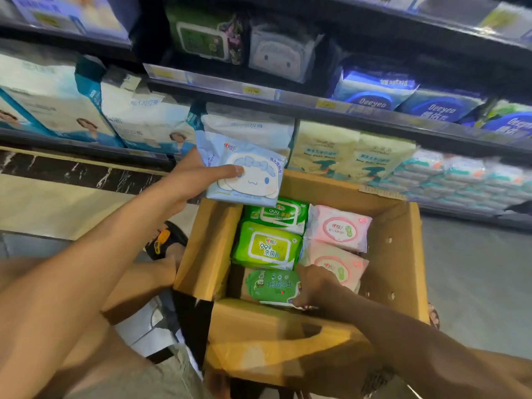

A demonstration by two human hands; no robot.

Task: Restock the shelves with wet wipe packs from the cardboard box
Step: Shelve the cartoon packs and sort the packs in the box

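Two bare arms reach forward over an open cardboard box (398,254) that sits in front of shop shelves (288,96), seen from the person's own head.

The left grip (194,180) holds a pale blue pack (247,174) of wet wipes printed with a white cartoon face. Its thumb lies across the front of the pack and its fingers are hidden behind. The pack is lifted clear of the box, above the far left corner and in front of the lowest row of shelf goods.

The right grip (313,286) is down inside the box at its near end. Its fingers curl round the right edge of a darker green pack (272,285) that lies flat there.

Four more packs fill the rest of the box. Two bright green packs (266,247) lie one behind the other on the left. Two pink packs (339,228) lie beside them on the right, the nearer one touching the right wrist.

Behind the box, pale yellow packs (348,156) stand on the low shelf. Large white and blue packages (57,102) fill the shelf to the left. One shelf up, dark blue packs (374,90) marked Deeyeo sit on the right. A grey-blue cartoon pack (283,56) and a green pack (204,38) sit further left.

A foot in a black sandal (167,240) rests on the floor left of the box.
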